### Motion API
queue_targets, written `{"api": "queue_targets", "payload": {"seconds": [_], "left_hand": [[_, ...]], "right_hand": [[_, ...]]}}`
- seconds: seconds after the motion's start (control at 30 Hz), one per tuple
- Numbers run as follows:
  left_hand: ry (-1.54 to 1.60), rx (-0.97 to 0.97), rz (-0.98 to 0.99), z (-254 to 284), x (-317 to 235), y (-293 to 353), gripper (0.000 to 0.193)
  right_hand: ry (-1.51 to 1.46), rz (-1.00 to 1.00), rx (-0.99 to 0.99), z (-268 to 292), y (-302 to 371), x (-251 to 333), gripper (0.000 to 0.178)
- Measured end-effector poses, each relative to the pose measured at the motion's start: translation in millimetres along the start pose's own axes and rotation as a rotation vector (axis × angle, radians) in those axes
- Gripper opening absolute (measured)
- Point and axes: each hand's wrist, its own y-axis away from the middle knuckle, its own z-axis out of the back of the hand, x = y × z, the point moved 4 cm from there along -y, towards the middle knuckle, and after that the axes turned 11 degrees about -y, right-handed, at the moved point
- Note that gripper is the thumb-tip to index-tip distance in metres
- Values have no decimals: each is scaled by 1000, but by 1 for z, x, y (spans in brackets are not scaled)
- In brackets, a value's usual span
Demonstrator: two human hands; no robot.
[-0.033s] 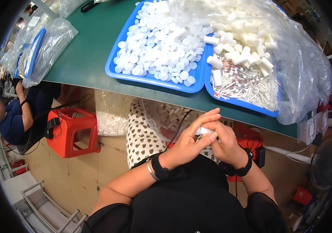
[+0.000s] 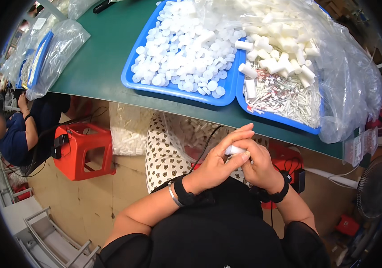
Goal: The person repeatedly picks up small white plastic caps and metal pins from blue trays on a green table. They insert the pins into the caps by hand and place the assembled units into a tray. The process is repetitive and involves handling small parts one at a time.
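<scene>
Above my lap, just short of the table edge, my two hands meet around a small white cylinder (image 2: 233, 150). My left hand (image 2: 214, 166) grips it from the left, thumb along its near side and fingers stretched over the far side. From the right, my right hand (image 2: 261, 168) closes on the same cylinder with curled fingers. Most of the piece is hidden by the fingers. Beyond the hands stands a blue tray (image 2: 179, 95) heaped with translucent white discs. To its right, another blue tray (image 2: 284, 123) holds white foam-like cylinders (image 2: 284, 64) and many thin small parts (image 2: 289, 99).
Clear plastic bagging (image 2: 352, 85) drapes over the right tray on the green table (image 2: 97, 53). A red stool (image 2: 86, 152) and a seated person (image 2: 18, 129) are at the left. Bags of white pieces (image 2: 128, 134) lie under the table. A fan (image 2: 376, 187) stands at right.
</scene>
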Motion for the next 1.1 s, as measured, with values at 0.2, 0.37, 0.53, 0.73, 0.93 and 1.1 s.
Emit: {"api": "queue_targets", "payload": {"seconds": [0.2,0.37,0.53,0.73,0.93,1.1], "left_hand": [[419,-52,210,5,6,-3,51],[596,-94,279,9,4,-3,61],[817,-167,353,5,17,2,49],[979,-192,304,-1,18,7,29],[786,-234,336,1,11,0,45],[640,-150,370,8,9,3,58]], "right_hand": [[63,-38,-94,-14,-1,-8,29],[356,236,-73,-9,-9,-1,34],[326,254,-151,-5,-7,-6,29],[413,194,-175,-24,-2,-8,27],[358,62,-174,-29,-10,-4,32],[206,-56,-120,-20,-3,-6,31]]}}
